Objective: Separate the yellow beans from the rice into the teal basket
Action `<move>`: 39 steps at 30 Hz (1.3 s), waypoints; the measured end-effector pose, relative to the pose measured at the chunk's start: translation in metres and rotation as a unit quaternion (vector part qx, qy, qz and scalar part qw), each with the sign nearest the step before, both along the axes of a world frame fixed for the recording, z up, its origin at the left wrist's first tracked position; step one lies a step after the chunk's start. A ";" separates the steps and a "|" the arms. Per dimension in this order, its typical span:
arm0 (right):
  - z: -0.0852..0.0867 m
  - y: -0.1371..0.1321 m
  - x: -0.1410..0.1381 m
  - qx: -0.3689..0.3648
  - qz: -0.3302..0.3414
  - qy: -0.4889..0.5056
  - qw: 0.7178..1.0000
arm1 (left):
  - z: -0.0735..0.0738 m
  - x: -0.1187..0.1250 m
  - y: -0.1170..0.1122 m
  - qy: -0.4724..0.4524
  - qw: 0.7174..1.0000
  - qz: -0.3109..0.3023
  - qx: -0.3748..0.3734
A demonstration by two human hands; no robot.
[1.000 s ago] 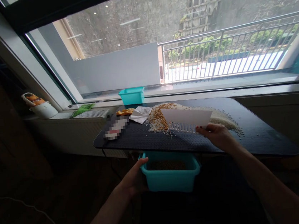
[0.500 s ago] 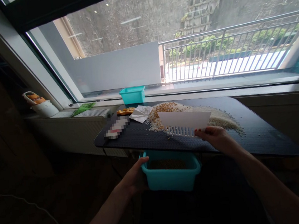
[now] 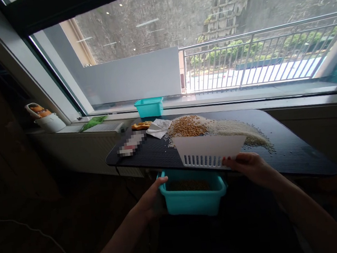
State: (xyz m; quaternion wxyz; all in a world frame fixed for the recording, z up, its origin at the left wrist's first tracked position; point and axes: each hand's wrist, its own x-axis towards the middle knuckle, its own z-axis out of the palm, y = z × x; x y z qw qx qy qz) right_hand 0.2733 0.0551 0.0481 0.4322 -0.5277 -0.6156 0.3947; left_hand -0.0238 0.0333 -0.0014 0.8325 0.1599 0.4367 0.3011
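Observation:
My left hand [image 3: 152, 199] is closed on the left rim of a turquoise plastic bin [image 3: 192, 204], its thumb over the edge. The bin sits below the table's near edge with dark, grainy contents inside. Pinched in my right hand [image 3: 252, 165] is a white slotted plastic panel [image 3: 209, 145], tilted, with a row of slots along its lower side. It is at the near table edge, just above the bin. Behind the panel lie a heap of yellow kernels [image 3: 188, 125] and a spread of white, rice-like grains [image 3: 235, 129], partly hidden by it.
On the dark table [image 3: 299, 152] are a crumpled white tissue [image 3: 159, 128], a yellow-orange item [image 3: 141, 125] and a blurred-out object [image 3: 133, 143]. Another turquoise bin [image 3: 150, 108] stands by the window. A white pot [image 3: 50, 123] and green cloth [image 3: 94, 122] rest at left.
My right hand has drawn the slotted panel toward me, from the grain heap to the near table edge, uncovering more yellow kernels. My left hand and the bin have stayed put.

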 end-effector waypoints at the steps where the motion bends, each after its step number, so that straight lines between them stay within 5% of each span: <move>1: 0.000 0.001 0.001 0.014 -0.030 0.002 0.999 | -0.001 0.000 0.000 0.001 1.000 0.001 0.001; 4: -0.003 0.005 -0.005 0.047 -0.093 0.002 0.995 | -0.003 0.000 0.001 0.000 1.000 -0.007 0.001; 10: -0.020 0.008 -0.030 0.062 -0.092 -0.078 0.991 | -0.007 -0.001 0.001 0.027 1.000 -0.015 0.004; 19: -0.029 0.013 0.011 0.106 -0.267 -0.222 0.932 | -0.004 -0.001 0.001 0.005 1.000 -0.026 0.006; 24: -0.029 0.018 0.002 0.092 -0.229 -0.212 0.945 | -0.003 0.001 0.001 0.003 1.000 -0.027 0.002; 29: -0.021 0.026 -0.003 0.096 -0.273 -0.241 0.926 | -0.004 0.000 0.001 0.014 1.000 -0.026 0.005; 39: -0.011 0.028 -0.007 0.075 -0.167 -0.108 0.977 | -0.008 -0.001 0.003 0.018 1.000 -0.023 0.007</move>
